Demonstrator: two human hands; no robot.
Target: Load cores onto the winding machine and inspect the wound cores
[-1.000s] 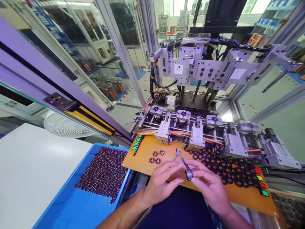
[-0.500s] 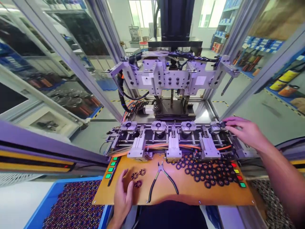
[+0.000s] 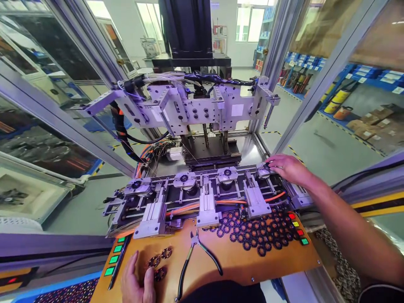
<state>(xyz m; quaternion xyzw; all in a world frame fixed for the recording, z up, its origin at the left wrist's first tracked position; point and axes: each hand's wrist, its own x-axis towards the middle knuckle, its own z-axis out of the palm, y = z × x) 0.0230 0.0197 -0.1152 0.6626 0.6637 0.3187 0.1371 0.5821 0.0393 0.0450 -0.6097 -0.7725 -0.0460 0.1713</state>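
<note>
Three silver-grey metal fixtures show dark round centres; look filled. Fourth, right-end metal fixture apparently in progress: fingers of right hand bent over it, grip cannot be told. Left hand open, beside three dark notched rings, loose on orange-brown panel. Many black round rings massed at panel's right.

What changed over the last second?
The right hand moved forward and right to the rightmost holder; whether it still grips the dark part is unclear. The left hand moved left, beside the small rings: three show now, four before. The pliers stayed on the orange panel.
</note>
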